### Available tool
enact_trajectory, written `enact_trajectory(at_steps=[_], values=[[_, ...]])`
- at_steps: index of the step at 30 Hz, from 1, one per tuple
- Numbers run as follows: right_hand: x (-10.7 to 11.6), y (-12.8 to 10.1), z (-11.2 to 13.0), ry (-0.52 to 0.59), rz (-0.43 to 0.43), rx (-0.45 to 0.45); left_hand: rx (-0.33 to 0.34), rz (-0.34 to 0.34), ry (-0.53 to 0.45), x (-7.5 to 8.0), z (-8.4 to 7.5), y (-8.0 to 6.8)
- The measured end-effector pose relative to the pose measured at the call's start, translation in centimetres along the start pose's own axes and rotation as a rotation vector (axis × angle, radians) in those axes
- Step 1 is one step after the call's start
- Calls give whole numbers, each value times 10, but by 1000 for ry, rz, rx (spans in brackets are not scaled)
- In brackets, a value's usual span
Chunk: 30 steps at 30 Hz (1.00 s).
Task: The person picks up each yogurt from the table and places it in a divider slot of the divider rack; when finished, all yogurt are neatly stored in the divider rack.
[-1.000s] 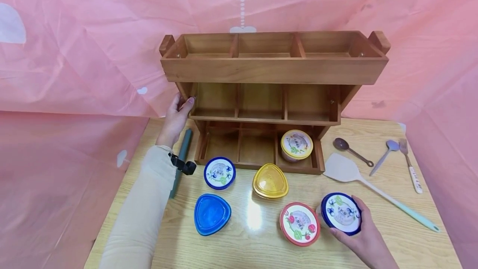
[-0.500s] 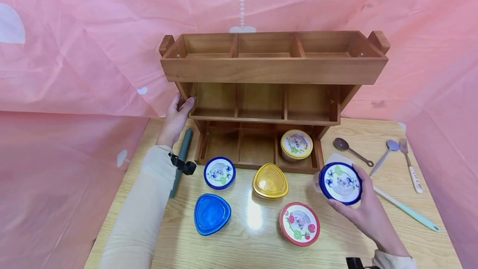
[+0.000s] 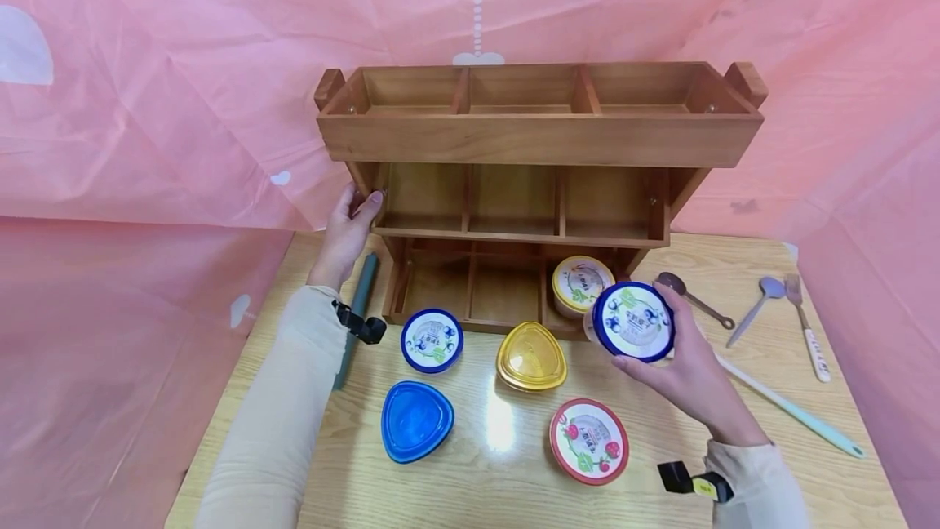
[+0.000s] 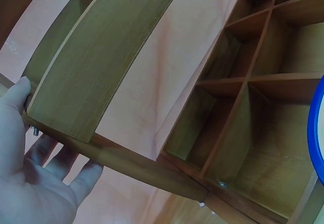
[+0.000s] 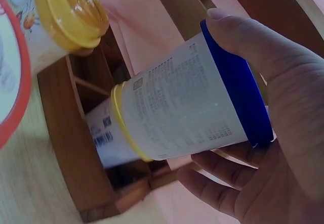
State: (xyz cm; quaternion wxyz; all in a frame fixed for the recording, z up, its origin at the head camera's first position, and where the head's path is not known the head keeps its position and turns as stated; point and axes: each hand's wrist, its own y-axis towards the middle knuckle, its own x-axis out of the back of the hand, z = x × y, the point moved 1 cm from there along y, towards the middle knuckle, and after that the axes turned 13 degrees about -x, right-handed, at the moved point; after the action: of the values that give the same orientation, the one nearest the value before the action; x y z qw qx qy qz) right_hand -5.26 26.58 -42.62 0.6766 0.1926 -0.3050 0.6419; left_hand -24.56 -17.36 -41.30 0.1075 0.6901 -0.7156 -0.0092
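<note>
The blue-lidded cup (image 3: pixel 633 322) is a round white tub with small dark print down its side and a lid rimmed in deep blue around a white label with blue and green marks. It is off the table (image 3: pixel 507 464), tilted with its lid toward the camera, in front of the bottom right compartment of the wooden rack (image 3: pixel 539 137), just at 4 o'clock from the yellow-lidded cup (image 3: pixel 583 284) that stands inside that compartment. The right hand (image 3: pixel 686 374) holds it in a wide grip: the thumb lies over the blue rim and the fingers (image 5: pixel 217 168) curl round the tub's side from below. The left hand (image 3: pixel 345 231) rests on the rack's left end at the middle shelf, thumb on the front edge and fingers (image 4: pixel 61 161) spread fairly straight behind the side board, its grip loose and only touching wood. The rack has three tiers, each of three compartments. There are four round cups: two blue-lidded, one in the hand and one (image 3: pixel 432 340) on the table at 9 o'clock from it, one yellow-lidded, and one red-lidded (image 3: pixel 589 440) at 6 o'clock. Two triangular containers lie between them, one yellow (image 3: pixel 531 356) and one blue (image 3: pixel 416 420). At 3 o'clock lie two spoons (image 3: pixel 690 294), one fork (image 3: pixel 805 325) and one spatula (image 3: pixel 793 411); one dark green stick (image 3: pixel 357 308) lies by the left wrist.
</note>
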Motion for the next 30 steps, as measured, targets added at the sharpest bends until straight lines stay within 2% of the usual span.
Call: enact_trajectory(at_steps=[20,30], values=[[-46,47,46,32,146,74,-10,-2,6,0,-1,-1],[-67,66,62,26,237,68,-2,-2,14,0,-1,-2]])
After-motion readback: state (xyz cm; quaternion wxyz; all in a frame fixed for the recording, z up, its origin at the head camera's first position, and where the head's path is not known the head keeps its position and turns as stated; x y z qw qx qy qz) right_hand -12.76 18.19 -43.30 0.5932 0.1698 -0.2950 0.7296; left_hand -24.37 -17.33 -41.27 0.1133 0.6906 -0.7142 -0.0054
